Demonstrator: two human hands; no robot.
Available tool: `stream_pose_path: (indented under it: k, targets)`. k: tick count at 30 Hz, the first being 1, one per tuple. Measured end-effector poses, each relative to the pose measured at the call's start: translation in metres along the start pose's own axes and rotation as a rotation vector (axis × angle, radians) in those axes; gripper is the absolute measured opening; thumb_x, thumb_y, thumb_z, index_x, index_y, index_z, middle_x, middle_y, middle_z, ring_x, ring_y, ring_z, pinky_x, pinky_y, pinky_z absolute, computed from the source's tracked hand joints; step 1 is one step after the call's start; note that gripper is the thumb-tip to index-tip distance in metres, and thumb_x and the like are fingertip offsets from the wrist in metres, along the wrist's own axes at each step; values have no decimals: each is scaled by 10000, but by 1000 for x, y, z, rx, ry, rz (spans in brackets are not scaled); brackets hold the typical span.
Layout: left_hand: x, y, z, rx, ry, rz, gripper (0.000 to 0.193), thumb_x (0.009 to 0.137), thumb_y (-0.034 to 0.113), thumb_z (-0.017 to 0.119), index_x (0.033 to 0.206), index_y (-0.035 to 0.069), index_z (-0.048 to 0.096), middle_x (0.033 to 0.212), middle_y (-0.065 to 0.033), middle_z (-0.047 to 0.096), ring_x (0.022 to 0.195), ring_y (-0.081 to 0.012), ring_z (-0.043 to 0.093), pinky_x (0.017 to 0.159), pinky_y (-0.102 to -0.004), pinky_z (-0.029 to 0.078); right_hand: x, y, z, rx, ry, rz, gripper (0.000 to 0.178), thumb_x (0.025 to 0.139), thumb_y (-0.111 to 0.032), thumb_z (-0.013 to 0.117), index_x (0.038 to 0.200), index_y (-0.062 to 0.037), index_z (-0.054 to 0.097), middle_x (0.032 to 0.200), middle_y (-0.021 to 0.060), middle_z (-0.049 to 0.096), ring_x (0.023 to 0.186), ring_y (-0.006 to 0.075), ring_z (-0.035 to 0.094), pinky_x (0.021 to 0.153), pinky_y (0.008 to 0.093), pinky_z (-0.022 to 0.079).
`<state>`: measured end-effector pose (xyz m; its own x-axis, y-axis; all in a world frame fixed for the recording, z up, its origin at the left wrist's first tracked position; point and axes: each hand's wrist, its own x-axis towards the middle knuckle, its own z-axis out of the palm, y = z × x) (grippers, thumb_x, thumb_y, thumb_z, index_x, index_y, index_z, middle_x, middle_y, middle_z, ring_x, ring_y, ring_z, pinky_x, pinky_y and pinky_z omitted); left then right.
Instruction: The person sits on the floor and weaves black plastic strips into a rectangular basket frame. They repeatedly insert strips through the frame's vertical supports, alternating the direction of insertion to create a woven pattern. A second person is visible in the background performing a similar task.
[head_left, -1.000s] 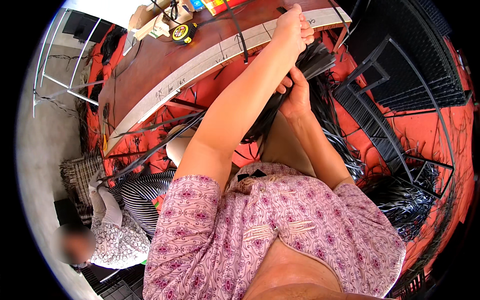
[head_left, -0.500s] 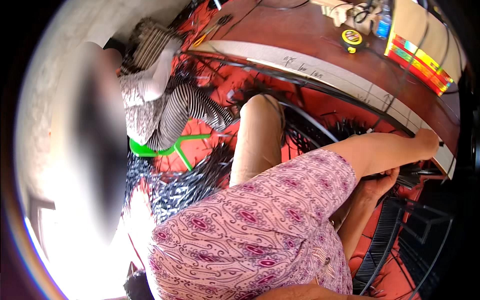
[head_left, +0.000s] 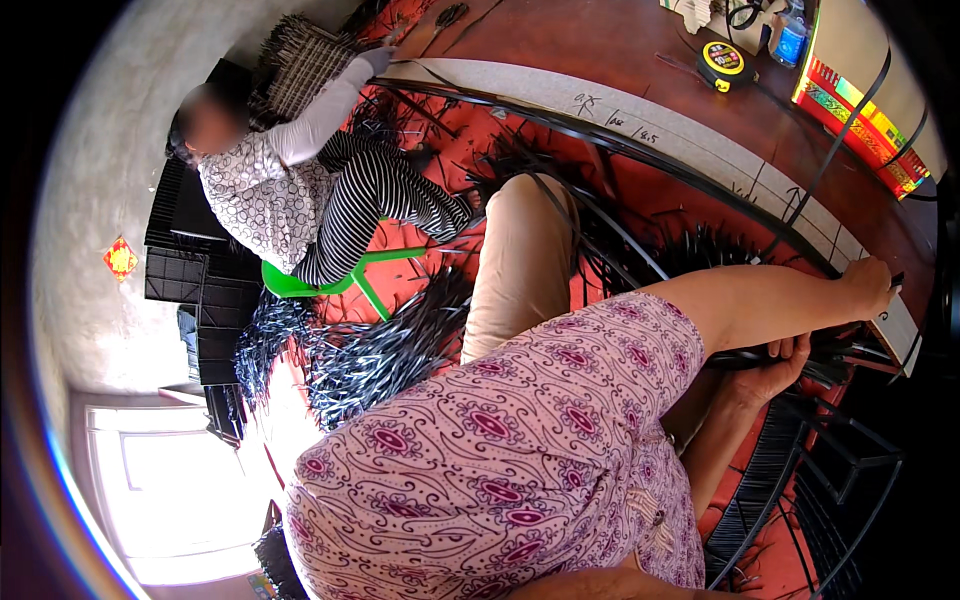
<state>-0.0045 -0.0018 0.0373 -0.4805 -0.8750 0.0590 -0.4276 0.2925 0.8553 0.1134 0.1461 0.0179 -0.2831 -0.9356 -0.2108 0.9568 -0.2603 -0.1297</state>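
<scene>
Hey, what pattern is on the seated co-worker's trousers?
The trousers have black and white stripes, showing best in the head view.

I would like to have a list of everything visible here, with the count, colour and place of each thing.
Table: one, reddish-brown, pale marked edge, upper right
Tape measure: one, yellow-black, on table
Bottle: one, blue, on table
Printed package: one, red-yellow, on table
Black strips: many, black, floor and table edge
Co-worker: one, patterned top, striped trousers, upper left
Stool: one, green, under co-worker
Wall ornament: one, red-gold, left wall
Window: one, bright white, lower left
Floor: one, red, centre
Sleeve: one, pink patterned, centre
Left hand: one, bare, table's right end, closed on black strip
Right hand: one, bare, partly hidden, below table edge
</scene>
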Motion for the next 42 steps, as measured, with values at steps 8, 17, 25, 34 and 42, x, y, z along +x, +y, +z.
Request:
stream_pose_path:
  k: [8, 17, 25, 34, 42]
  targets:
    - [5, -8, 4, -58, 47, -24, 402, 895, 343, 603, 840, -46, 690, 871, -251, 655, 908, -382, 643, 791, -457, 510, 0, 2, -1, 7, -13, 30, 111, 911, -150, 558, 809, -129, 519, 592, -89, 341, 551, 51, 351, 545, 198, 337]
    - [-3, 0, -12, -140, 8, -62, 394, 904, 334, 596, 817, -35, 704, 861, -229, 666, 881, -391, 651, 781, -451, 514, -5, -1, 1, -89, 79, -13, 161, 900, -147, 574, 756, -143, 502, 593, -90, 356, 536, 47, 361, 515, 191, 333]
    - [-5, 1, -15, -203, 32, -97, 395, 902, 327, 600, 817, -49, 690, 856, -242, 667, 871, -395, 655, 767, -459, 517, 0, -3, -4, -48, 58, 25, 206, 913, -133, 542, 721, -143, 469, 604, -80, 366, 563, 56, 378, 550, 201, 351]
    - [-13, 3, -32, -361, 26, -217, 403, 893, 349, 618, 815, -40, 691, 829, -229, 670, 867, -392, 658, 764, -450, 520, -3, -1, -4, -101, 71, 14, 187, 923, -132, 550, 756, -130, 465, 621, -63, 374, 637, 86, 424, 643, 234, 388]
    - [-118, 35, -190, 257, -71, 274, 472, 960, 367, 420, 788, 18, 689, 773, -220, 652, 768, -408, 649, 680, -508, 514, -11, 29, 26, -286, -261, -48, 86, 914, -115, 567, 836, -92, 540, 637, -52, 405, 626, 80, 414, 607, 231, 353]
